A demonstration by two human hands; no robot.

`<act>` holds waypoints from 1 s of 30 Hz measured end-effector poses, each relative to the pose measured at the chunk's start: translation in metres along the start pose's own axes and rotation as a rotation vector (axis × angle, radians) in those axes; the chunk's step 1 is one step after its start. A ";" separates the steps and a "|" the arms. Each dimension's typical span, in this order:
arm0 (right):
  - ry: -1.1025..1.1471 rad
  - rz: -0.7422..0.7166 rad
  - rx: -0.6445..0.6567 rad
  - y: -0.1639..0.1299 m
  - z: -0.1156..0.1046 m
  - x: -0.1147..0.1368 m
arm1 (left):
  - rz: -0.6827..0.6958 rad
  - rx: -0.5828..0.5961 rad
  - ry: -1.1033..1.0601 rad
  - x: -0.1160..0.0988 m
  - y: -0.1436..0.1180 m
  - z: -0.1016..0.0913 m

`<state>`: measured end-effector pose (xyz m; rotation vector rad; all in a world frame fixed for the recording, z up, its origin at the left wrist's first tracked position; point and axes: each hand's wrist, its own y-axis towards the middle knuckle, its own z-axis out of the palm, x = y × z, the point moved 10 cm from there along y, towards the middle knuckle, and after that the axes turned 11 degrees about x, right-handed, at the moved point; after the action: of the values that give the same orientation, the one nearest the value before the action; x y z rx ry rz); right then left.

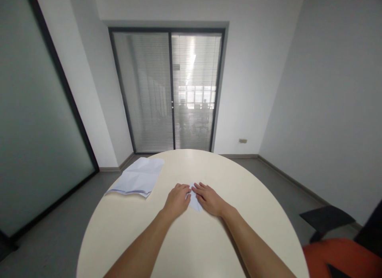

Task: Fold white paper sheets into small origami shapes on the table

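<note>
A small folded piece of white paper (194,202) lies flat near the middle of the round cream table (191,238). My left hand (177,199) presses down on its left part, fingers flat and pointing forward. My right hand (209,198) lies on its right part, fingers spread flat and pointing left. Both hands cover most of the paper, and only a narrow strip shows between them.
A loose stack of creased white sheets (139,177) lies at the table's far left edge. An orange and black chair (343,250) stands at the right. A frosted glass wall (36,130) is on the left, and glass doors with blinds (170,91) are ahead.
</note>
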<state>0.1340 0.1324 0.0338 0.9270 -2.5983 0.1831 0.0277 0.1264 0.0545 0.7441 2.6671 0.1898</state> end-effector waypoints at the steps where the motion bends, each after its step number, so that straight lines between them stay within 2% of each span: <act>1: -0.002 0.035 0.022 -0.001 0.001 -0.001 | -0.002 0.003 -0.003 0.000 0.000 0.000; 4: -0.015 0.094 0.060 -0.003 0.003 -0.001 | -0.006 0.009 -0.004 0.000 0.001 0.001; 11: 0.006 0.119 0.028 -0.002 0.000 -0.006 | -0.025 0.007 0.012 0.006 0.001 0.005; 20: -0.015 0.129 0.108 -0.002 0.005 -0.005 | 0.047 0.052 -0.003 -0.002 0.005 0.012; 25: -0.068 0.237 0.149 -0.001 0.011 -0.011 | 0.061 0.063 0.019 -0.004 0.003 0.012; 30: -0.088 0.338 0.121 -0.003 0.012 -0.021 | 0.099 0.064 0.031 -0.009 0.000 0.012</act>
<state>0.1475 0.1396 0.0150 0.5361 -2.8375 0.4002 0.0398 0.1219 0.0464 0.9020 2.6784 0.1431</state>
